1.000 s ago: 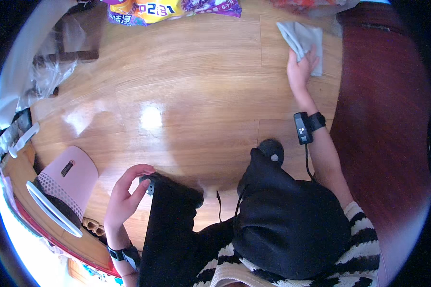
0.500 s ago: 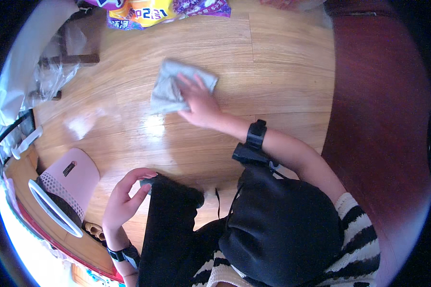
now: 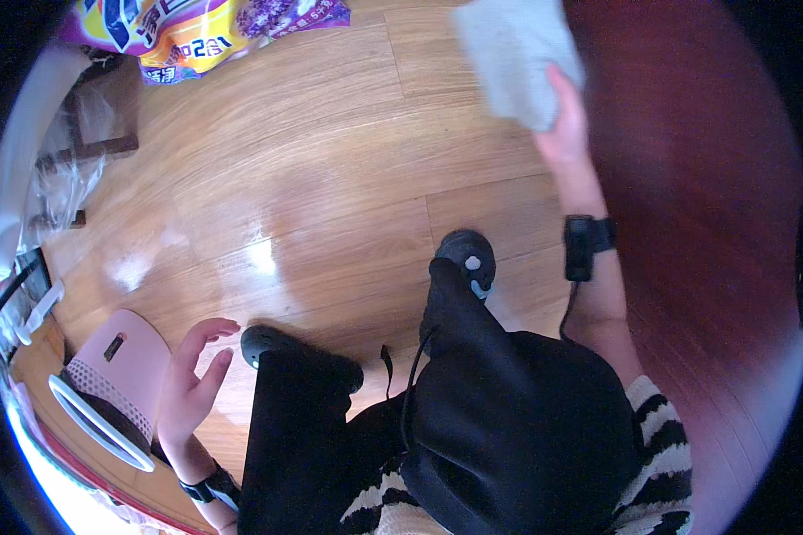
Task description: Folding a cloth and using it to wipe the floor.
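Right hand (image 3: 569,129) outstretched, clamped on cloth (image 3: 513,62), well right of and beyond pink bin (image 3: 141,358). Left hand (image 3: 189,383) just right of bin, fingers curved, thumb apart. Cloth pale grey, spread, edges blurred.

The cloth (image 3: 513,62) was recorded as pale grey. Brown wood grain was noted on the floor (image 3: 330,152), deep red on the right-hand surface (image 3: 696,232). The bin (image 3: 138,357) was logged as pink, white-edged, with a dotted band; the bag (image 3: 196,45) as purple, yellow and white. Trousers (image 3: 290,437) were marked black, the sleeve (image 3: 658,437) black-and-cream striped.
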The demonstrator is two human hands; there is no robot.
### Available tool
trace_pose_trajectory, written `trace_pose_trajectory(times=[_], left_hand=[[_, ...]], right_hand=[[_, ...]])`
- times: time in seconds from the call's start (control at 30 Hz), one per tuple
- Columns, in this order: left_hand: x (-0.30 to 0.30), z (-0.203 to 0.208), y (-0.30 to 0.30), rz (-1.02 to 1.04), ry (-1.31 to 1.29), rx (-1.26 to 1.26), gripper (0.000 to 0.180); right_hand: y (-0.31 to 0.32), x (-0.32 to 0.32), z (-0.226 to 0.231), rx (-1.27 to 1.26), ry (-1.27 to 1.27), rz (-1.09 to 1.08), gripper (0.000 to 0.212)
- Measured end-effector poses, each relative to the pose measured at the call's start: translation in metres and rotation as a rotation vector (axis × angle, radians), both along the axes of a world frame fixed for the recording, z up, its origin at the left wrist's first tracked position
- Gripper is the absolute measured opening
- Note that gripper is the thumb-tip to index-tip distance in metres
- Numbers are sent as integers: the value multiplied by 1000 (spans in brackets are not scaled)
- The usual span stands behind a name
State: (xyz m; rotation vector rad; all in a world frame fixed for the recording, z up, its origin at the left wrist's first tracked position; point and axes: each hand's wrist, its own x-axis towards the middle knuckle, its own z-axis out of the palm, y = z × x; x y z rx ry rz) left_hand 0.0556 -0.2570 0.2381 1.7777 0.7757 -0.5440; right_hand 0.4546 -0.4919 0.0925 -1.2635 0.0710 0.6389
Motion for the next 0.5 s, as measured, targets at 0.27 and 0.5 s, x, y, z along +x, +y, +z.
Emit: trace_pose_trajectory(times=[0.27, 0.5], left_hand=[[15, -8, 1, 7, -10, -33, 27], [3, -22, 4, -16, 28, -63, 26]], right_hand=[[-100, 76, -98, -902, -907, 309, 67], [-69, -32, -138, -830, -993, 411, 60]])
